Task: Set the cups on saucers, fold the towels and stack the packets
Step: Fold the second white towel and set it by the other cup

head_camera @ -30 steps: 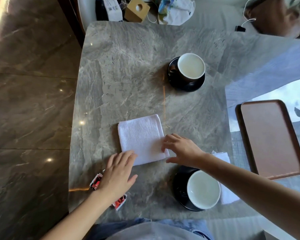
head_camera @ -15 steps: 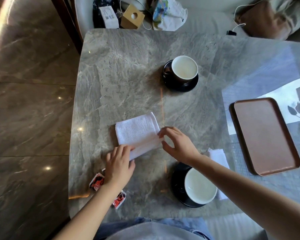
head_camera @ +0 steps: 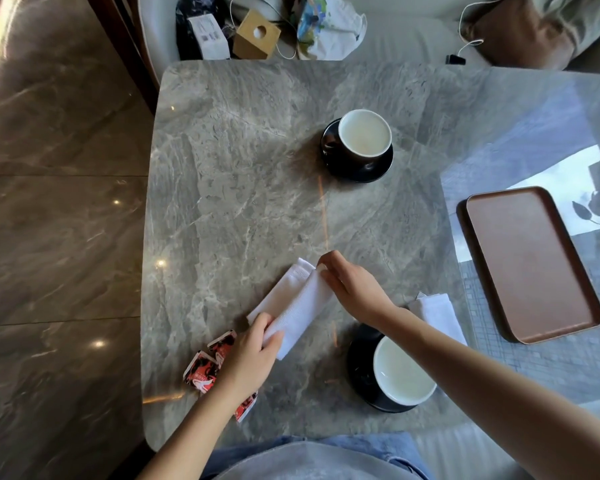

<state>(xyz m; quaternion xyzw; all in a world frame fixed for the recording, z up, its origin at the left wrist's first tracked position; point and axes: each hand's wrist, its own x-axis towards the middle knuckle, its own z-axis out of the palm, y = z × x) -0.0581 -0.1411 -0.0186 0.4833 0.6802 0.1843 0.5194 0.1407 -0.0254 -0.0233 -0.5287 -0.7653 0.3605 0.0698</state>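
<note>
Folding white towel (head_camera: 293, 303) near front edge of desk (head_camera: 243, 188), left of front cup. Left hand (head_camera: 253, 355) pinched near end; right hand (head_camera: 352, 289) pinched far end at fold. Cloth looked light, limp, non-slip; judged best gripped at corners, else fold sags. Second towel (head_camera: 437, 315) lay right of right forearm

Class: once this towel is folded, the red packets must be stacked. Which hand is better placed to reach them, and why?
Probably the left hand. It grips the towel at its near end, right beside the red packets. The right hand pinches the far end and would have to cross over.
</note>
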